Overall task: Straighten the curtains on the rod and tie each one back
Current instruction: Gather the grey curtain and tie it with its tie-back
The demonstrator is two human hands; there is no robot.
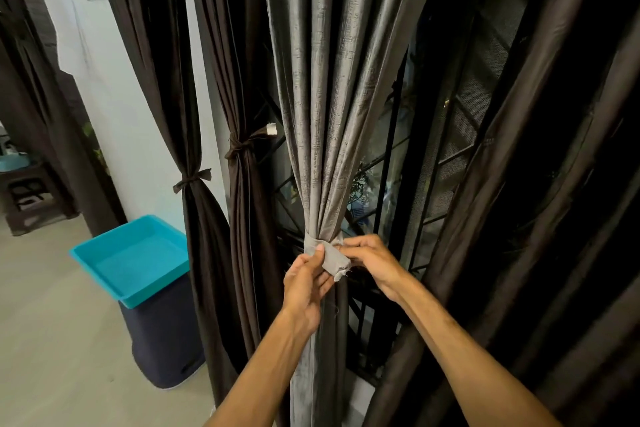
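A grey textured curtain (325,107) hangs in the middle, gathered into a narrow bunch low down. A grey fabric tie-back (333,258) wraps round that bunch. My left hand (306,282) pinches one end of the tie-back with thumb and fingers. My right hand (372,260) holds the tie-back from the right side, its fingertips at the knot. Left of it, two dark brown curtains (242,87) (162,80) are each bound with a brown tie. More dark curtains (540,166) hang loose on the right.
A window with a black diagonal metal grille (391,163) is behind the curtains. A turquoise tray (133,255) lies on a dark blue bin (166,343) at the left, on a pale floor. A dark stool (27,194) stands far left.
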